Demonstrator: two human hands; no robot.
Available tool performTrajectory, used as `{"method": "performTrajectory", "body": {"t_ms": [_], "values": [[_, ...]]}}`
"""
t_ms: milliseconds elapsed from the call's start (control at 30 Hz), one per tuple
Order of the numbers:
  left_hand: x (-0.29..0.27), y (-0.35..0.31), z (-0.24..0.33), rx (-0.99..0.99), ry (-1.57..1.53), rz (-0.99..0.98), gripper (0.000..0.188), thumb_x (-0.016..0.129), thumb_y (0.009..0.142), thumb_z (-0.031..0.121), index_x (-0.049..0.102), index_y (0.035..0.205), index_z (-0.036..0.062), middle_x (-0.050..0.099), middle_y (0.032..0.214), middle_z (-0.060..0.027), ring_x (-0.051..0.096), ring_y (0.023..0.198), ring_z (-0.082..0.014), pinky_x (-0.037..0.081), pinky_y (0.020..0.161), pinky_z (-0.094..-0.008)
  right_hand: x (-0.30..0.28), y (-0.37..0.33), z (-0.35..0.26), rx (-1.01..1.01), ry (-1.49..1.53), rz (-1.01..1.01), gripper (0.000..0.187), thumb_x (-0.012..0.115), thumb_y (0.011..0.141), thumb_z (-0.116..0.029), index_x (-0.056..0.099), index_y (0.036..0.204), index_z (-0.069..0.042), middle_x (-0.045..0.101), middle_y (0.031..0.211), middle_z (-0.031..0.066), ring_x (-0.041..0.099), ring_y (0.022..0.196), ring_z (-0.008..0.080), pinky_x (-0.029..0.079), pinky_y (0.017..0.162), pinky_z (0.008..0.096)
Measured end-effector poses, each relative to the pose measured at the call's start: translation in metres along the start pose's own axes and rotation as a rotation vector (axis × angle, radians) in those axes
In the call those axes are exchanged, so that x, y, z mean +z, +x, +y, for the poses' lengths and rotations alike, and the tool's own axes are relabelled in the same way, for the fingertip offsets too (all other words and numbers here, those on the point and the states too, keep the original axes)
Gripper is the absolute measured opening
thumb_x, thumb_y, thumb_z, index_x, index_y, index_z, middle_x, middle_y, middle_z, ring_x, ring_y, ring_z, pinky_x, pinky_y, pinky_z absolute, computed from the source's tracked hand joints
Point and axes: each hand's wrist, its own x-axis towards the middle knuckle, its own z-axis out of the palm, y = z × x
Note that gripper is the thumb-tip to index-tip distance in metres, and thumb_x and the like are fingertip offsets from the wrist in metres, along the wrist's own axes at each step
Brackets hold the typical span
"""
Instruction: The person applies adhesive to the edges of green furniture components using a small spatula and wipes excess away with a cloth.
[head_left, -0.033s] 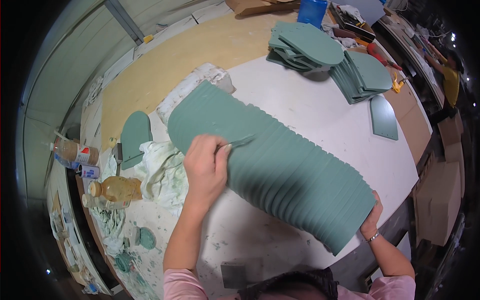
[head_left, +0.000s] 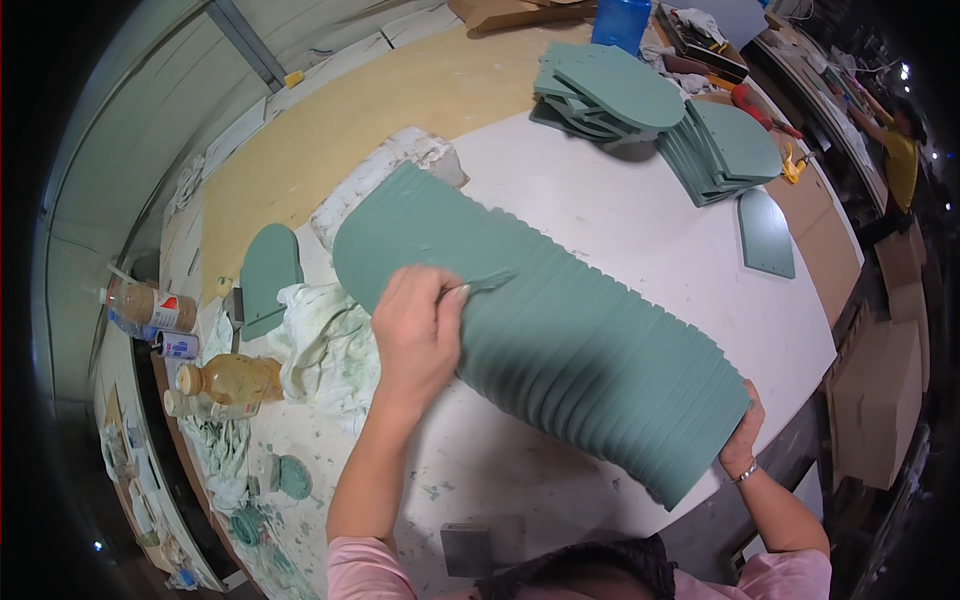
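Note:
A long leaning row of green rounded-end panels (head_left: 560,330) lies diagonally across the white table, its far end beside a whitish block (head_left: 395,170). Over the upper left part of this row, my left hand (head_left: 415,320) is closed on a thin green-coated tool (head_left: 492,281). The tool's tip is at the panel faces; whether it is a brush or a blade I cannot make out. My right hand (head_left: 742,435) grips the near right end of the row, its fingers partly hidden behind the last panel. A green-stained white cloth (head_left: 325,350) lies left of my left hand.
More green panels (head_left: 620,90) are stacked at the back right, with a single panel (head_left: 766,235) near them. At left are another panel (head_left: 270,275), a bottle of amber liquid (head_left: 235,378) and green paste smears. A small grey block (head_left: 467,550) sits near me. A person (head_left: 900,165) works far right.
My left hand and the tool have shifted very slightly to the right along the panels. My right hand keeps its place on the end of the row.

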Motion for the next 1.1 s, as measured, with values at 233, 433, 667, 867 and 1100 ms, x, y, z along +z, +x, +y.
{"method": "performTrajectory", "body": {"t_ms": [233, 433, 667, 867, 1100], "values": [[0.043, 0.023, 0.026, 0.076, 0.015, -0.097, 0.009, 0.066, 0.083, -0.001, 0.058, 0.084, 0.0033, 0.059, 0.077, -0.0106, 0.057, 0.072, -0.0290, 0.046, 0.065, -0.0376, -0.002, -0.001, -0.004, -0.010, -0.027, -0.011, 0.062, 0.032, 0.101, -0.055, 0.053, 0.087, 0.001, 0.050, 0.078, 0.0047, 0.049, 0.073, 0.0126, 0.042, 0.067, 0.0282], [0.054, 0.031, 0.032, 0.053, 0.055, -0.134, 0.009, 0.067, 0.084, 0.000, 0.058, 0.084, 0.0031, 0.059, 0.075, -0.0117, 0.057, 0.069, -0.0294, 0.046, 0.063, -0.0381, -0.006, -0.001, -0.007, 0.002, -0.035, -0.028, 0.063, 0.033, 0.101, -0.053, 0.057, 0.091, 0.004, 0.054, 0.081, 0.0066, 0.052, 0.075, 0.0140, 0.043, 0.069, 0.0291], [0.062, 0.032, 0.034, 0.050, 0.099, -0.112, 0.008, 0.065, 0.085, -0.002, 0.058, 0.085, 0.0015, 0.058, 0.073, -0.0139, 0.056, 0.063, -0.0295, 0.046, 0.060, -0.0371, -0.007, 0.000, -0.006, -0.006, -0.030, -0.024, 0.063, 0.033, 0.101, -0.052, 0.058, 0.093, 0.005, 0.056, 0.084, 0.0094, 0.054, 0.077, 0.0178, 0.044, 0.072, 0.0311], [0.059, 0.031, 0.037, 0.047, 0.118, -0.143, 0.006, 0.063, 0.087, -0.002, 0.058, 0.086, 0.0002, 0.059, 0.072, -0.0128, 0.055, 0.061, -0.0240, 0.046, 0.059, -0.0336, -0.006, 0.001, -0.009, -0.027, -0.044, -0.010, 0.064, 0.033, 0.101, -0.053, 0.059, 0.093, 0.005, 0.058, 0.086, 0.0125, 0.055, 0.079, 0.0215, 0.045, 0.074, 0.0331], [0.063, 0.033, 0.039, -0.101, 0.045, -0.106, 0.009, 0.065, 0.084, -0.001, 0.058, 0.082, 0.0024, 0.060, 0.073, -0.0151, 0.059, 0.066, -0.0329, 0.047, 0.061, -0.0403, -0.007, 0.001, -0.008, -0.038, -0.036, 0.001, 0.064, 0.034, 0.100, -0.052, 0.061, 0.093, 0.006, 0.059, 0.087, 0.0137, 0.057, 0.080, 0.0225, 0.045, 0.074, 0.0335]]}}
